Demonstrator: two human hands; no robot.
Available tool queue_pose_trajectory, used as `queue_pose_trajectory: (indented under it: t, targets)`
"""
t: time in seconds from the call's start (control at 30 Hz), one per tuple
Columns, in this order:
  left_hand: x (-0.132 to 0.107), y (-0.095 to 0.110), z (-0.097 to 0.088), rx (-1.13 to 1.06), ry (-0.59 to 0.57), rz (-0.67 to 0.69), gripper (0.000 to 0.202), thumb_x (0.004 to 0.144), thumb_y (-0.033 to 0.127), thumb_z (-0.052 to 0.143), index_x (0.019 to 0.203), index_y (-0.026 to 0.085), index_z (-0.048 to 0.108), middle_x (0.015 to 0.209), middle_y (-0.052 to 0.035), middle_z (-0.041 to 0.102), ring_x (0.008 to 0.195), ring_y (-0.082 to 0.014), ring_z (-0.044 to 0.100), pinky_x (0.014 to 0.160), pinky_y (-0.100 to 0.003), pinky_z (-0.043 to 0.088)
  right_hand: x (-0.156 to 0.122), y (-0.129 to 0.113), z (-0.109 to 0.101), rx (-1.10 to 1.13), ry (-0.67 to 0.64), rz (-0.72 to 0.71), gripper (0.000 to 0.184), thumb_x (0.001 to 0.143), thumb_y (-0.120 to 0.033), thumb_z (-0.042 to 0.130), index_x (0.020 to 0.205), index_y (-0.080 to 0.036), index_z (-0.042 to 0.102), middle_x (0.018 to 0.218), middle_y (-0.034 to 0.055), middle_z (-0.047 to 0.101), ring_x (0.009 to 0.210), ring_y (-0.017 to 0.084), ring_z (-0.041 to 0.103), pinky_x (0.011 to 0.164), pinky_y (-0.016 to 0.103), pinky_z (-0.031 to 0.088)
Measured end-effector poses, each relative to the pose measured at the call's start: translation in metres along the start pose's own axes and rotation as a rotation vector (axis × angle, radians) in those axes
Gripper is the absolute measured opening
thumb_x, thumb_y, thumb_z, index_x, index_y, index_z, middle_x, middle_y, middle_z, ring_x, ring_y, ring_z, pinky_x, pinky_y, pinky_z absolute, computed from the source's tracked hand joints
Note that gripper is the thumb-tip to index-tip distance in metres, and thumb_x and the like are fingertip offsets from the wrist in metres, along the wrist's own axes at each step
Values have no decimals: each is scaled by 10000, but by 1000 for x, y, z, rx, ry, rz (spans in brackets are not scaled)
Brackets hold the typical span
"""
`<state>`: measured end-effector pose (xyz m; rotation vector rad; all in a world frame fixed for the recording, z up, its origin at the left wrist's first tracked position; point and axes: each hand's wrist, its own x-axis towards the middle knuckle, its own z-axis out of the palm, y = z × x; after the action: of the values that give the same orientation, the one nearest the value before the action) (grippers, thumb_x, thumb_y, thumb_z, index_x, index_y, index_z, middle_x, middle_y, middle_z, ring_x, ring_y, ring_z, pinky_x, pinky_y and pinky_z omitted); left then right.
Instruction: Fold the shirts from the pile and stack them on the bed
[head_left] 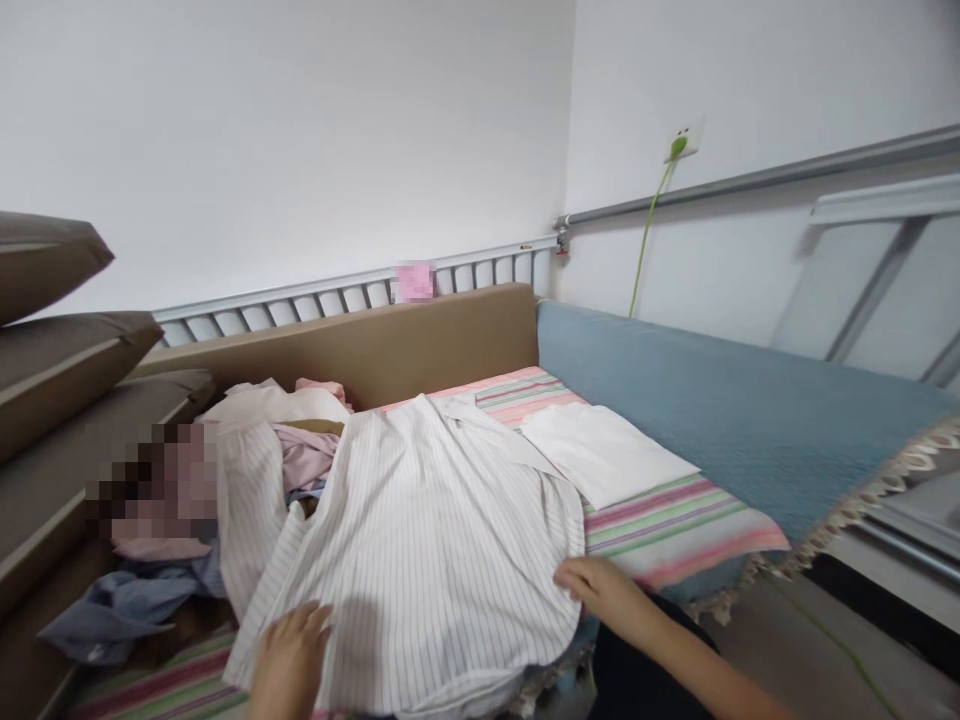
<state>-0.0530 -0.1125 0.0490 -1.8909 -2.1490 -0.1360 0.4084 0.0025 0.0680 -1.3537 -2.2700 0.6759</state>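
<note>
A white striped shirt [442, 540] lies spread over the bed, one sleeve reaching left toward the clothes pile. At its right edge, my right hand [596, 588] has its fingers closed on the fabric near the hem. My left hand [291, 650] rests on the shirt's lower left part with fingers extended; its wrist is cut off by the frame. To the right of the shirt lies a flat white folded garment [611, 455] on the striped bed sheet [675, 520].
Crumpled clothes [135, 600] are heaped at the left, partly pixelated, beside stacked brown cushions [67, 440]. A brown bolster [420, 350] lines the back rail [300, 300]; a blue cover [720, 400] drapes the right side. A green cord [646, 235] hangs from the wall socket.
</note>
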Motion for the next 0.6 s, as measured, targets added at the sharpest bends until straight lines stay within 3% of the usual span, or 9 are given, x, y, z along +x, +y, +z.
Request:
queue_pose_trajectory:
  t: [0.1, 0.23, 0.33, 0.43, 0.53, 0.6]
  targets:
    - [22, 56, 20, -121, 50, 134, 385, 895, 357, 401, 1202, 229, 595, 1276, -64, 572, 1188, -225, 500, 978, -377, 400, 30, 11, -25, -48, 181, 60, 310, 891, -331, 362, 806, -186, 624, 791, 27, 655, 760, 161, 591, 704, 255, 422]
    - [24, 104, 56, -133, 6, 78, 441, 903, 345, 346, 1331, 301, 444, 1420, -16, 410, 1318, -279, 344, 1018, -522, 336, 70, 29, -47, -260, 259, 187, 348, 834, -194, 434, 1145, -144, 580, 1126, 91, 617, 1032, 187, 555, 901, 268, 396]
    - [17, 113, 74, -131, -8, 36, 463, 911, 366, 306, 1373, 345, 335, 1467, 13, 313, 1365, -291, 238, 1041, -567, 274, 95, 38, -50, -343, 269, 225, 483, 776, -80, 436, 1251, -116, 519, 1226, 117, 563, 1106, 214, 508, 953, 294, 361]
    - [14, 110, 78, -148, -29, 38, 474, 914, 394, 293, 1386, 363, 260, 1483, 18, 267, 1373, -285, 213, 1053, -560, 262, 119, 41, -41, -395, 265, 263, 528, 745, -33, 440, 1261, -118, 515, 1217, 138, 566, 1097, 240, 509, 922, 316, 374]
    - [15, 107, 76, -149, -46, 45, 472, 910, 420, 304, 1377, 367, 266, 1479, 16, 265, 1365, -294, 232, 1053, -563, 263, 143, 44, -37, -403, 265, 331, 392, 778, -52, 430, 1117, -126, 612, 1060, 159, 637, 1022, 257, 557, 857, 339, 399]
    - [16, 108, 73, -143, -56, 50, 464, 906, 420, 314, 1366, 365, 290, 1468, 14, 286, 1354, -299, 260, 1042, -565, 280, 156, 51, -47, -370, 284, 397, 288, 825, -113, 414, 968, -130, 663, 950, 165, 667, 933, 260, 600, 807, 351, 418]
